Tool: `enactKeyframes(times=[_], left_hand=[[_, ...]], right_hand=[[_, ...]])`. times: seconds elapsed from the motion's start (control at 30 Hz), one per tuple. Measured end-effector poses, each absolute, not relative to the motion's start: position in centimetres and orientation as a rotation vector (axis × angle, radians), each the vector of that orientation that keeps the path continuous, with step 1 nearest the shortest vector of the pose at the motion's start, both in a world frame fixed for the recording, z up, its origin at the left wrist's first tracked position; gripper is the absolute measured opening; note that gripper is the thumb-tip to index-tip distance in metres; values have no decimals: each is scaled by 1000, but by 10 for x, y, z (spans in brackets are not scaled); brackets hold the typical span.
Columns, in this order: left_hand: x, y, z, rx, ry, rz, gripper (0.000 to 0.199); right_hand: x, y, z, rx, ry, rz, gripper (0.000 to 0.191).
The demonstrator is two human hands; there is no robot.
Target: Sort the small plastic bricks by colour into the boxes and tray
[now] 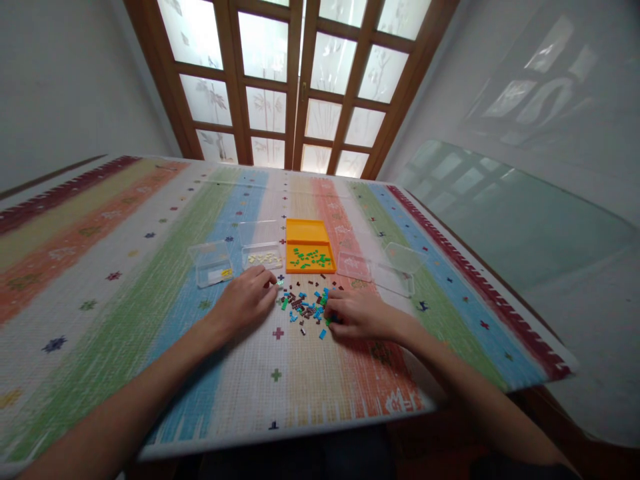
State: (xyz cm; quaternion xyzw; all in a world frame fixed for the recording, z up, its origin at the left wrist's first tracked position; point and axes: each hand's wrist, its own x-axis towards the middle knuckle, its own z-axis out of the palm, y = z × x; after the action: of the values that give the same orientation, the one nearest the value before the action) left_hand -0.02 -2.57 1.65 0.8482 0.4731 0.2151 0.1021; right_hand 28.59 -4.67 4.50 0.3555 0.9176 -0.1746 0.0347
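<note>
Small building bricks [299,305] in brown, blue and green lie in a loose pile on the striped tablecloth. At the pile's left edge is my left hand [250,293], fingers curled in and tips close together beside a pale green piece [280,283]. My right hand [357,313] rests against the pile's right side with its fingers bent closed among blue and green bricks; what they grip is hidden. Behind the pile stands an open orange case [311,272] with several green bricks inside. Left of it, an open clear box [244,262] holds cream-coloured pieces.
Farther left, another open clear box [200,275] contains a few yellow bricks. Two clear boxes stand on the right, one pinkish against the cloth [354,267] and one with its lid raised [395,283]. The tablecloth [245,400] reaches the table's near edge.
</note>
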Motion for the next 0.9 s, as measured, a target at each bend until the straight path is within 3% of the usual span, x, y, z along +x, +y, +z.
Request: enactKeyframes(times=[0.4,0.9], left_hand=[[38,26,50,2620,1539,357,19],[67,55,45,2535,1829,144,23]], right_hand=[[285,-48,37,1043,2958,-456,12],[287,-47,29,961,3105,-622,13]])
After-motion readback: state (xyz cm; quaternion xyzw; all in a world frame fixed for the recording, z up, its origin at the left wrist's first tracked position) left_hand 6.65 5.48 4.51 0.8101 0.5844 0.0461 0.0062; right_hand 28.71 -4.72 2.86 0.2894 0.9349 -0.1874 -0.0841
